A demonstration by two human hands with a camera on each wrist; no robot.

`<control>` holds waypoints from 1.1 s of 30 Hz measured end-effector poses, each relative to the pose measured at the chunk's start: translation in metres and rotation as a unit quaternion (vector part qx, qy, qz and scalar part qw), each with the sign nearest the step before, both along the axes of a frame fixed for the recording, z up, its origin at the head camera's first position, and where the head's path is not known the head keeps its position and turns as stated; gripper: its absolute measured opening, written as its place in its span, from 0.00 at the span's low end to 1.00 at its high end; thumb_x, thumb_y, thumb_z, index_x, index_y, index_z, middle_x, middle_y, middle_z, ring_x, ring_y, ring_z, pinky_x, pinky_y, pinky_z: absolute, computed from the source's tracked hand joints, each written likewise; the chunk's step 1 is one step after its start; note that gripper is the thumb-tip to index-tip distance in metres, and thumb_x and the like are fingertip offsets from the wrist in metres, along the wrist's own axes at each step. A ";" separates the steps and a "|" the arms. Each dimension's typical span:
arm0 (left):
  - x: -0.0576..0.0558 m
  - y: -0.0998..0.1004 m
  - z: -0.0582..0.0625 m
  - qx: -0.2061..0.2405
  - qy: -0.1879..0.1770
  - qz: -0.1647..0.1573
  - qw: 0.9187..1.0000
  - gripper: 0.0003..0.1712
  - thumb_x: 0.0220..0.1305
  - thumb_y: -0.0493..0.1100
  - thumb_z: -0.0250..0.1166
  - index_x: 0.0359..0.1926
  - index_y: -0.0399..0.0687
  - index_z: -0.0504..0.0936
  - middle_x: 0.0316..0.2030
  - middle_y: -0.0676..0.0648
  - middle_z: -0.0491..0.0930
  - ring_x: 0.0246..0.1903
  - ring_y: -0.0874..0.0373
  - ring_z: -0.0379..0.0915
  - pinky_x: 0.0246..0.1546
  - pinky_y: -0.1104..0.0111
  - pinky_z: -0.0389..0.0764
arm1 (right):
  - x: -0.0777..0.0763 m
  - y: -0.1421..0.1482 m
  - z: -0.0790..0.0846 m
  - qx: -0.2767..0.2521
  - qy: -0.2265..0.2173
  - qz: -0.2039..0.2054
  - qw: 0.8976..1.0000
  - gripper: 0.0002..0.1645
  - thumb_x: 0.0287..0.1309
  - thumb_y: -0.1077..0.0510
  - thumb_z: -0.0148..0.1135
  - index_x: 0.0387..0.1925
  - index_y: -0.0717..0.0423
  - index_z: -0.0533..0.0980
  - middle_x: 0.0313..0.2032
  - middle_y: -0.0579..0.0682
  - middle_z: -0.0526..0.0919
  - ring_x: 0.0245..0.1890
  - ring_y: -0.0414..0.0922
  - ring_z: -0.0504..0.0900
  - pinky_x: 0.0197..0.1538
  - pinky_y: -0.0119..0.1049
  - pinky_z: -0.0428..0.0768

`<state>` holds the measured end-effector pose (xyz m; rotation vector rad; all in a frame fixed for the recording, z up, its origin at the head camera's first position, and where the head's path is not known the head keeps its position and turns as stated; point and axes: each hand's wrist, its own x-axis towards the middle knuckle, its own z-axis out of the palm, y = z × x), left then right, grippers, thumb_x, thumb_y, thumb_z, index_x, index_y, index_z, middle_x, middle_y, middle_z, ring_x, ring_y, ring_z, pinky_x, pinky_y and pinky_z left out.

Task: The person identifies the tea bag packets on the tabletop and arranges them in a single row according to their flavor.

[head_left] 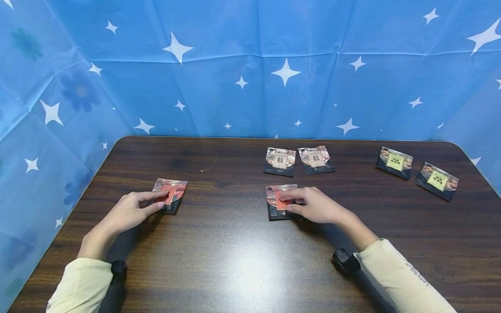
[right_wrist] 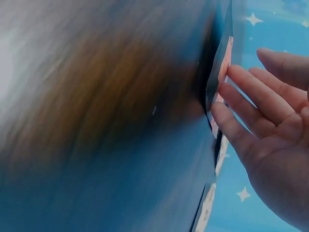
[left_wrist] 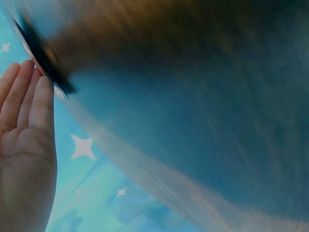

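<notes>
Left grip (head_left: 127, 211), right grip (head_left: 318, 206) unclenched, touching red packets (head_left: 178, 190); pale-label packets (head_left: 279, 161) behind right one, yellow-label packets (head_left: 395, 162) farther right.

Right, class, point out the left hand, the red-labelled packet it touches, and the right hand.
Left hand (head_left: 127, 211): head view, back of hand.
Red-labelled packet (head_left: 172, 197): head view, its label.
Right hand (head_left: 316, 206): head view, back of hand.

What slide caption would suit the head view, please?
Left hand touches one red-labelled packet, right hand a second red-labelled packet; four more packets lie on the brown table.
</notes>
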<state>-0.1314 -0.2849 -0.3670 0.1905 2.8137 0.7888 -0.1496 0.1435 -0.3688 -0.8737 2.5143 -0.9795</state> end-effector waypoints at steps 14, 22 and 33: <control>-0.001 0.000 0.000 0.001 -0.016 0.007 1.000 0.27 0.64 0.49 0.58 0.59 0.40 0.71 0.56 0.27 0.65 0.54 0.36 0.63 0.46 0.45 0.66 | -0.006 -0.048 0.001 -0.003 -0.012 0.018 1.000 0.20 0.61 0.62 0.55 0.55 0.61 0.73 0.54 0.55 0.75 0.52 0.49 0.74 0.52 0.44 0.71; -0.001 0.000 0.000 0.002 -0.025 0.013 1.000 0.27 0.64 0.49 0.58 0.60 0.40 0.71 0.56 0.27 0.64 0.53 0.37 0.63 0.45 0.46 0.67 | -0.007 -0.074 0.000 -0.008 -0.026 0.027 0.999 0.22 0.61 0.61 0.56 0.58 0.60 0.71 0.54 0.54 0.75 0.53 0.48 0.73 0.52 0.42 0.70; -0.001 0.000 0.000 0.004 -0.022 0.008 1.000 0.26 0.64 0.47 0.58 0.60 0.40 0.71 0.56 0.27 0.65 0.54 0.36 0.63 0.46 0.45 0.66 | -0.012 -0.073 0.005 -0.032 -0.031 0.041 0.998 0.22 0.61 0.63 0.55 0.57 0.61 0.71 0.48 0.53 0.80 0.49 0.46 0.77 0.51 0.40 0.71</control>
